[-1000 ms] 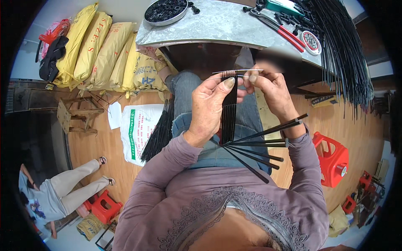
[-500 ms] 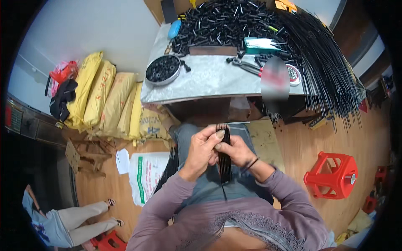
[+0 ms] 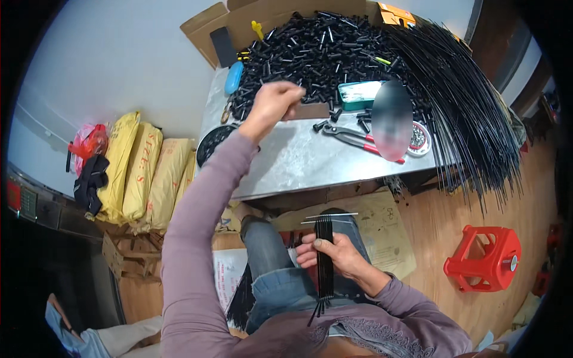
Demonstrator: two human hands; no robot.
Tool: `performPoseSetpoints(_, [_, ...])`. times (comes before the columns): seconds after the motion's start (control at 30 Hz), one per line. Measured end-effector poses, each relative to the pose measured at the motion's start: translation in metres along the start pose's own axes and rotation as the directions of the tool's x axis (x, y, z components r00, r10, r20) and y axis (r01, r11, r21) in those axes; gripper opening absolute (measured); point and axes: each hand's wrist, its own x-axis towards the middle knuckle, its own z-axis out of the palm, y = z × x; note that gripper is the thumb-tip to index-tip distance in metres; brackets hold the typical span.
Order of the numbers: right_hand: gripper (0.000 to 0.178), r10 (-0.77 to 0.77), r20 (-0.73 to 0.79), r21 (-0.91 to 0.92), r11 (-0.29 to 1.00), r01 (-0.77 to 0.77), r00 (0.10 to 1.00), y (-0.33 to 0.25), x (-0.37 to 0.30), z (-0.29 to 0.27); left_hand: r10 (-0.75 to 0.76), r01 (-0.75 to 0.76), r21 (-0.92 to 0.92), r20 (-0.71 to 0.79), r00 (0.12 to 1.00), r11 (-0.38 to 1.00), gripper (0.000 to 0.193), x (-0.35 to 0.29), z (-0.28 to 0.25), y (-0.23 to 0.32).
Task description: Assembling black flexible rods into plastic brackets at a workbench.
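My right hand (image 3: 339, 258) grips a flat bundle of thin black rods (image 3: 324, 271) above my lap, thumb across the front and fingers behind. Two thin silvery rods (image 3: 334, 215) lie crosswise at the bundle's upper end. A few black ends stick out loosely at its bottom. Over the table, my left hand (image 3: 274, 108) is held with fingers curled together; whatever they hold, if anything, is hidden. It hovers at the near edge of a large heap of small black tubular parts (image 3: 310, 53), beside a brown bar (image 3: 311, 111).
On the grey table (image 3: 280, 161) are red-handled pliers (image 3: 352, 138), a teal box (image 3: 353, 95), a round tin (image 3: 209, 143) partly behind my forearm, and long black rods (image 3: 459, 101) overhanging the right side. Yellow sacks (image 3: 143, 173) stand left; a red stool (image 3: 483, 258) stands right.
My left hand has let go of the rod bundle and moved up and left over the table. My right hand keeps the bundle, now lower in view. The view has shifted.
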Motion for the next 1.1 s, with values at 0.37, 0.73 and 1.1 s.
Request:
performPoseSetpoints(0.37, [0.037, -0.018, -0.165, 0.104, 0.994, 0.035, 0.986, -0.018, 0.010, -0.048, 0.503, -0.174, 0.863, -0.103, 0.858, 0.474, 0.026, 0.193, 0.081, 0.004])
performPoseSetpoints(0.73, [0.039, -0.001, -0.098, 0.103, 0.995, 0.011, 0.995, -0.021, 0.013, -0.061, -0.029, 0.001, 0.383, 0.068, 0.997, 0.924, 0.022, 0.178, 0.026, 0.034])
performPoseSetpoints(1.1, [0.038, -0.021, -0.102, 0.081, 0.996, 0.029, 0.995, -0.014, 0.012, -0.052, 0.228, -0.009, 0.806, -0.156, 0.961, 0.591, 0.034, 0.167, 0.087, -0.005])
